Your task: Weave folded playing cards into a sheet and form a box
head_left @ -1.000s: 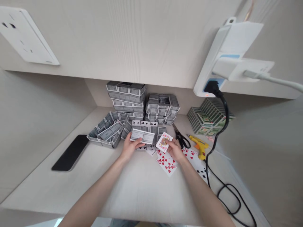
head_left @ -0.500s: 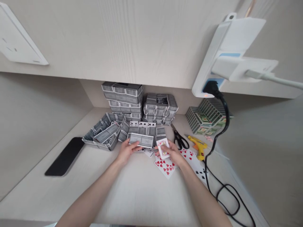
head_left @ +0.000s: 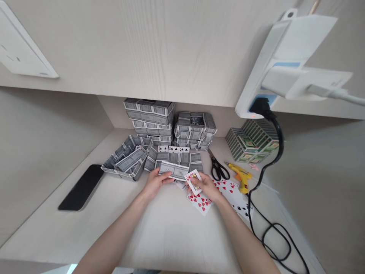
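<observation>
My left hand is closed on the left end of a long grey-patterned strip of playing cards, its thumb on top. Between the thumb and fingers of my right hand is a jack of hearts card, face up and tilted, close to the strip's right end. Under and beside that hand lie loose face-up playing cards, among them a ten of hearts. Behind the strip, grey card-back pieces lie flat, with a row of black-suited card ends along their far edge.
An open card-covered box holding strips stands left, with a black phone nearby. Stacked card-covered boxes stand at the back. To the right are black-handled scissors, a yellow glue gun, packed card boxes and a black cable.
The jack has tilted and come in to the right end of the strip. The strip slants slightly down to the right now. The whole view has shifted a little.
</observation>
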`<state>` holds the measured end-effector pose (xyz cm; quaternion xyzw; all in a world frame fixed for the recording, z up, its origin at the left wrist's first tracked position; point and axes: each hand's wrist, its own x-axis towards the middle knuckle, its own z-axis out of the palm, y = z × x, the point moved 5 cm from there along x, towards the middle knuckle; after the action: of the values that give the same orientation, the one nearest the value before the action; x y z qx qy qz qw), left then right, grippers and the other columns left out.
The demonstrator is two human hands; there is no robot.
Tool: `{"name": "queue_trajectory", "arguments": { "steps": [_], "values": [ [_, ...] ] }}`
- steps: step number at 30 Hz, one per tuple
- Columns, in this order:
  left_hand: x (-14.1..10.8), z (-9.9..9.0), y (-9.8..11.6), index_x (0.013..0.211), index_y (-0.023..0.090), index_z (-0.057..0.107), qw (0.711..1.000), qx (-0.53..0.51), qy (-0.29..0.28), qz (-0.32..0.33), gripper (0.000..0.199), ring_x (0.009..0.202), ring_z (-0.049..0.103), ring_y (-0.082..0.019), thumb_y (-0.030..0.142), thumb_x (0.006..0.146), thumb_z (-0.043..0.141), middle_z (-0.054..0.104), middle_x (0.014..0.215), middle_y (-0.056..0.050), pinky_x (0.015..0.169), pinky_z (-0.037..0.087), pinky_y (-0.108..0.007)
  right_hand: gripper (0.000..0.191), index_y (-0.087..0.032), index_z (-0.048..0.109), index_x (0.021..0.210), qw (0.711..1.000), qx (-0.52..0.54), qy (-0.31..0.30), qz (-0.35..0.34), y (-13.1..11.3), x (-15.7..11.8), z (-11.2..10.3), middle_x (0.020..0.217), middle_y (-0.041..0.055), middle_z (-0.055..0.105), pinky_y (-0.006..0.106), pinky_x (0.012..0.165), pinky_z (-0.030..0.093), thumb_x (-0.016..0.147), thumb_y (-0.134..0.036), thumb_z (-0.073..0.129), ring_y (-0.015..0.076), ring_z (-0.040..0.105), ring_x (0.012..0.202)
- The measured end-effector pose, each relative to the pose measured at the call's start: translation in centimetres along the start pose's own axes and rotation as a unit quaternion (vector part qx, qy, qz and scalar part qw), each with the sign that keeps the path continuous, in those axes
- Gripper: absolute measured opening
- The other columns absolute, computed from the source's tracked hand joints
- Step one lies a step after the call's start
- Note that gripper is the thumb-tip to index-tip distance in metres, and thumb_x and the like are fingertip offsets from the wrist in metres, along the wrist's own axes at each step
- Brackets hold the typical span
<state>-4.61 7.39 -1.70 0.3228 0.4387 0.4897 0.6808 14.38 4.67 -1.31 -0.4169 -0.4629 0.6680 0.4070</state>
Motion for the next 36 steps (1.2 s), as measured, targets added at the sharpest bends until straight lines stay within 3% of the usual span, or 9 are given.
{"name": "queue_trajectory", "arguments": {
  "steps": [9, 19, 26, 36],
  "values": [
    [0.0, -0.1, 0.2, 0.089, 0.014, 0.062, 1.000, -0.022, -0.002, -0.010, 0.030, 0.077, 0.065, -0.016, 0.013, 0.060, 0.071, 0.067, 0.093, -0.006, 0.073, 0.056, -0.030, 0.034, -0.018, 0.053, 0.086, 0.998, 0.040, 0.031, -0.021, 0.0, 0.1, -0.5, 0.076, 0.0040, 0.068, 0.025, 0.044, 0.048, 0.069, -0.045, 0.063, 0.0131, 0.059, 0.048],
    [-0.1, 0.3, 0.0, 0.090, 0.012, 0.060, 1.000, 0.005, -0.017, -0.007, 0.031, 0.076, 0.064, -0.015, 0.016, 0.061, 0.072, 0.067, 0.090, -0.006, 0.072, 0.056, -0.030, 0.033, -0.015, 0.052, 0.081, 0.999, -0.019, -0.029, -0.009, -0.1, 0.0, 0.2, 0.072, 0.0037, 0.067, 0.024, 0.043, 0.049, 0.072, -0.046, 0.060, 0.0126, 0.059, 0.048],
    [0.0, 0.1, -0.2, 0.093, 0.013, 0.059, 1.000, 0.009, -0.009, -0.003, 0.034, 0.077, 0.065, -0.016, 0.016, 0.062, 0.072, 0.067, 0.095, -0.006, 0.072, 0.056, -0.030, 0.035, -0.016, 0.051, 0.087, 0.999, 0.023, 0.042, -0.024, 0.4, 0.4, -1.1, 0.076, 0.0053, 0.068, 0.026, 0.044, 0.050, 0.071, -0.046, 0.061, 0.0133, 0.059, 0.048],
    [0.1, 0.2, -0.4, 0.096, 0.013, 0.056, 0.999, 0.028, -0.018, 0.007, 0.038, 0.076, 0.065, -0.016, 0.020, 0.062, 0.072, 0.067, 0.094, -0.006, 0.070, 0.057, -0.031, 0.041, -0.017, 0.050, 0.087, 0.999, -0.004, 0.046, -0.008, 0.7, 0.3, -0.8, 0.076, 0.0050, 0.068, 0.029, 0.049, 0.051, 0.068, -0.051, 0.061, 0.0157, 0.061, 0.053]
  ]
}}
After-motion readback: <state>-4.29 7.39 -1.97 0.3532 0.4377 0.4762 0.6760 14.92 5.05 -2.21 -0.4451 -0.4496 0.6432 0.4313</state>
